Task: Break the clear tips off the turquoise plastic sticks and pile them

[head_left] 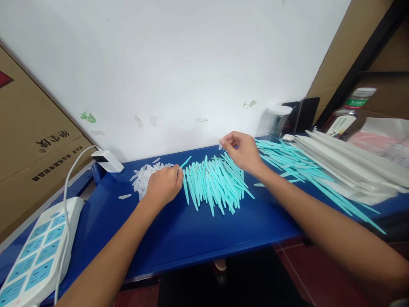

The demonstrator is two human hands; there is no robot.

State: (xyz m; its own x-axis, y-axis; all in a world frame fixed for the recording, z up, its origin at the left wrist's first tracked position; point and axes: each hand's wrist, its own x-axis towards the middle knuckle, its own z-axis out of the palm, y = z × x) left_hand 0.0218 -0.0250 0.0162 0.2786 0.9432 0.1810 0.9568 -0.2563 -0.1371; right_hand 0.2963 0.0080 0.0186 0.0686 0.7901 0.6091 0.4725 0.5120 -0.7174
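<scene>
My left hand is closed around a slim turquoise plastic stick, whose pointed end sticks out past the thumb. It is beside a heap of small translucent plastic sleeves, partly covering it. Between thumb and forefinger, my right hand pinches a small translucent sleeve. That hand is above the back right of a pile of turquoise sticks, which lie roughly side by side. Farther right, a second, looser spread of turquoise sticks lies partly behind my right forearm.
The blue table meets a white wall. At left are a power strip, a white corded device and a cardboard box. White packets, a lidded jar and a bottle stand at right.
</scene>
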